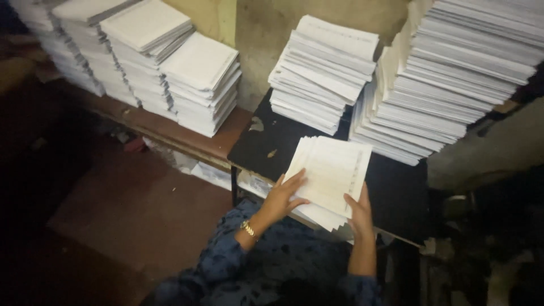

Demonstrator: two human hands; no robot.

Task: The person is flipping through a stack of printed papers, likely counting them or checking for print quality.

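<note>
On a black table top [391,187], a loose sheaf of printed sheets [331,173] was seen being squared up under two bare hands. The sheaf was pale, cream-white and faintly lined, its edges fanned unevenly so that lower sheets stuck out at six o'clock, over the near edge of the table. It lay tilted, its long side running from seven o'clock up toward one o'clock.

The left hand [283,195], marked by a gold bracelet [247,229] at the wrist, was laid flat and open on the sheaf's nine o'clock edge, fingers spread across the top sheet; nothing was clasped in it. The right hand [360,212] was set against the sheaf's five o'clock corner, thumb on top of the paper and fingers apparently beneath, so the corner was lightly pinched rather than gripped hard. Blue patterned sleeves [226,263] were seen below both wrists.

At twelve o'clock from the sheaf, a slanting stack of white sheets [323,73] was piled against the wall, and at two o'clock a much taller, slumping stack [453,73] was crowded just beside it. Well apart at ten o'clock, on a brown bench [187,133], several neat white stacks [153,56] were ranged in a row. The floor [130,209] at eight o'clock was left in deep shadow.
</note>
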